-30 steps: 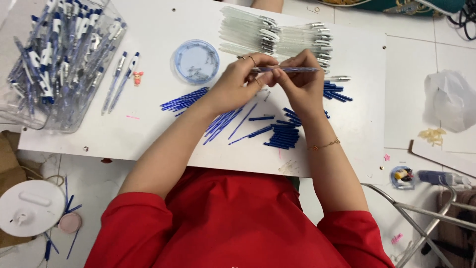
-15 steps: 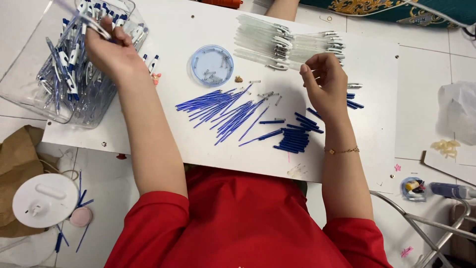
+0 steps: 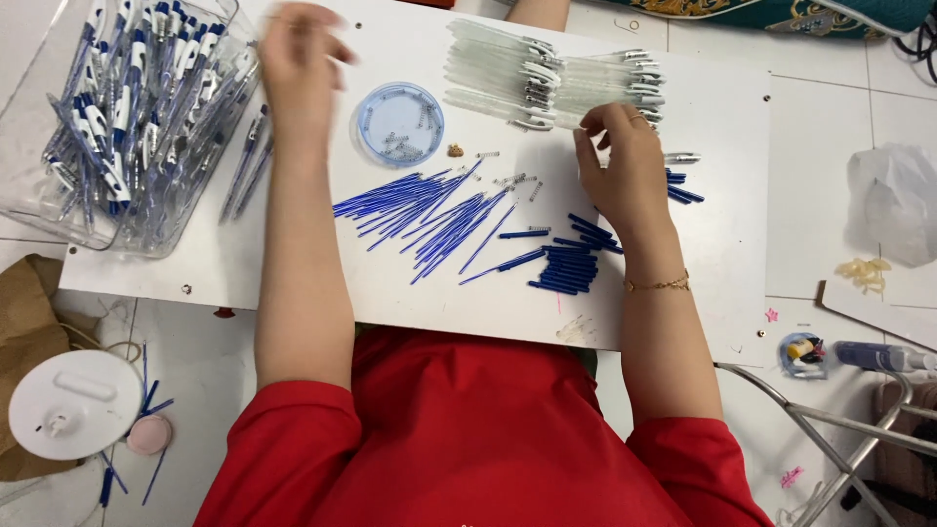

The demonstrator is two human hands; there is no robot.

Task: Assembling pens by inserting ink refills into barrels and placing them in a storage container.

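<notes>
Head view shows the right hand (image 3: 625,171) with fingers curled on the clear pen barrels (image 3: 547,78) stacked at the tabletop's (image 3: 293,283) far edge (light, slick, probably best pinched mid-shaft), while the blurred left hand (image 3: 293,49) hovers, fingers loosely spread, beside the bin of finished pens (image 3: 117,117).

A white round lid (image 3: 73,403) lies on the floor at lower left, against a brown paper bag (image 3: 24,322); a crumpled clear plastic bag (image 3: 893,203) sits at right; below it, perhaps a glue bottle (image 3: 883,357); a metal frame (image 3: 830,425) crosses the corner.
</notes>
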